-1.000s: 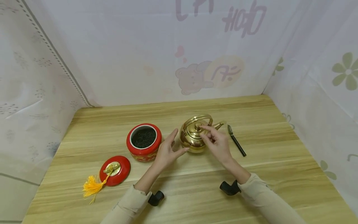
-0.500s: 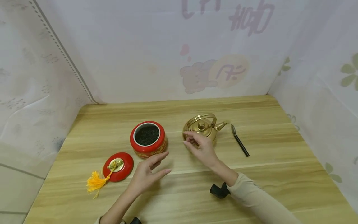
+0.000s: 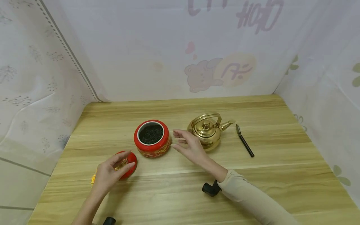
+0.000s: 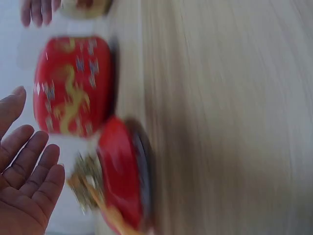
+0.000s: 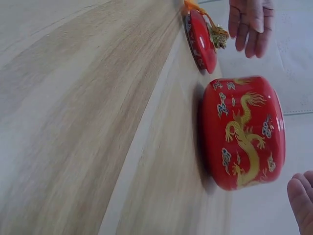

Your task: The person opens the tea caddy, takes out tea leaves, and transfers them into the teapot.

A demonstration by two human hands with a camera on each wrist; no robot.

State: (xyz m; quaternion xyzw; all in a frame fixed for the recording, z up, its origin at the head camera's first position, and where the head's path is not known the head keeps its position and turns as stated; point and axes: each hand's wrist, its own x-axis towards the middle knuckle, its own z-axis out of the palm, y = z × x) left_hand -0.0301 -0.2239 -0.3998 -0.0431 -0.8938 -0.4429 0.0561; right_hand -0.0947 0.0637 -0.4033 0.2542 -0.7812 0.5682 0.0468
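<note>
My left hand (image 3: 108,172) hovers over the red lid (image 3: 131,165), thumb and fingers apart and nothing between them. The lid has a gold knob (image 4: 88,178) and a yellow tassel (image 3: 93,179), both partly covered by that hand in the head view. Between my hands stands the red tea jar (image 3: 154,150), uncovered, with dark loose tea (image 3: 151,134) inside and a gold dragon on its wall. My right hand (image 3: 191,148) is held in the air just right of the jar, fingers loosely bent and holding nothing. It overlaps the brass teapot's left side in the head view.
The brass teapot (image 3: 209,137), its lid on and handle raised, stands right of the jar with its spout pointing right. Beyond it lies a dark-handled tea scoop (image 3: 245,142). Printed cloth (image 3: 146,62) walls off the back and sides of the wooden table (image 3: 180,193).
My right hand has left the teapot's lid and moved left toward the jar. My left hand has moved from between jar and teapot to over the red lid. The head view has shifted slightly.
</note>
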